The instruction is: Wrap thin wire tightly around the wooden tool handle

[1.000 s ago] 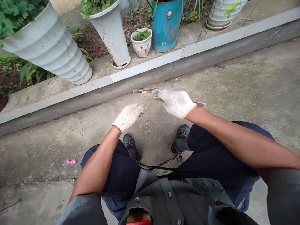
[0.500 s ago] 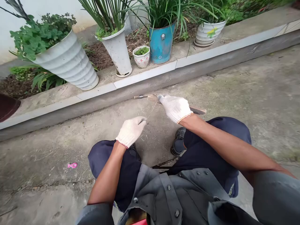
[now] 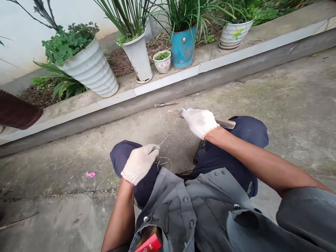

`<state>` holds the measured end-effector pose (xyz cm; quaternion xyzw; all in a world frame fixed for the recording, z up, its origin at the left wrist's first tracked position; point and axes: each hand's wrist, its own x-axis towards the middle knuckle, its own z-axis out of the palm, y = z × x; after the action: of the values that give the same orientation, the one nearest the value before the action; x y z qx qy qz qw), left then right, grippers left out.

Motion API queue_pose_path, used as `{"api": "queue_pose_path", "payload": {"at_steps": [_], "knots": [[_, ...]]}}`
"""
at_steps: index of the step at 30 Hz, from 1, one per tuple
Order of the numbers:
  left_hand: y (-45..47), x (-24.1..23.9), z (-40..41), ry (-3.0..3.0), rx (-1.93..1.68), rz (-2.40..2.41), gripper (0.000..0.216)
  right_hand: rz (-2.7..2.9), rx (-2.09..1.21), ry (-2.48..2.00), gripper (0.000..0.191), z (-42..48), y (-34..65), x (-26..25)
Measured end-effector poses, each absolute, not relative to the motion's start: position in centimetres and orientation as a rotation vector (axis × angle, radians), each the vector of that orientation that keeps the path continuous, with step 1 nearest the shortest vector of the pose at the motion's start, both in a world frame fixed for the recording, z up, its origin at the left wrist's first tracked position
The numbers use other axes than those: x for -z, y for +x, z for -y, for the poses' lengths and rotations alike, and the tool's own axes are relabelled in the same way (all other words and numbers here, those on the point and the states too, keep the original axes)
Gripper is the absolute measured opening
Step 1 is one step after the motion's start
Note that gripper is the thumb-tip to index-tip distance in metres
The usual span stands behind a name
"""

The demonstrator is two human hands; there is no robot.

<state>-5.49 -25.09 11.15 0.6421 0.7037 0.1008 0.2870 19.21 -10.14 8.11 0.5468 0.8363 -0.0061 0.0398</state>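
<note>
My left hand (image 3: pixel 141 162), in a white knitted glove, is closed on a thin wire (image 3: pixel 165 139). Loose loops of the wire hang just below its fingers. From there the wire stretches up and right to a long piece of wood (image 3: pixel 227 123). My right hand (image 3: pixel 198 120), gloved the same way, is wrapped round that wood near its left end. Its palm hides the middle of the piece, and how the wire is fixed there cannot be made out. A short dark stick-like piece (image 3: pixel 166 104) lies on the ground beyond the wood's left end.
A low tiled ledge (image 3: pixel 165 83) runs across ahead, bearing a white ribbed pot (image 3: pixel 91 71), a tall white pot (image 3: pixel 138 57), a small pot (image 3: pixel 162 64) and a blue bucket (image 3: pixel 182 49). A pink item (image 3: pixel 91 174) lies on the concrete at left. My bent knees flank the hands.
My left hand has come back toward my body, drawing the wire out longer, and its loops now show over my lap. My right hand keeps its hold on the wood. The view has shifted slightly.
</note>
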Motion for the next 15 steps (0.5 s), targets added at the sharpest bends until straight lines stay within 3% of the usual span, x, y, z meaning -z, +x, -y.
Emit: {"api": "queue_pose_path", "payload": {"at_steps": [8, 15], "knots": [[-7.8, -11.3, 28.4, 1.157, -0.786, -1.77, 0.018, -2.673, 0.022, 1.588, 0.048, 10.0, 17.5, -8.3], [-8.6, -11.8, 30.5, 0.696, -1.481, -1.468, 0.032, -2.695, -0.028, 1.582, 0.053, 10.6, 15.6, -8.3]]}}
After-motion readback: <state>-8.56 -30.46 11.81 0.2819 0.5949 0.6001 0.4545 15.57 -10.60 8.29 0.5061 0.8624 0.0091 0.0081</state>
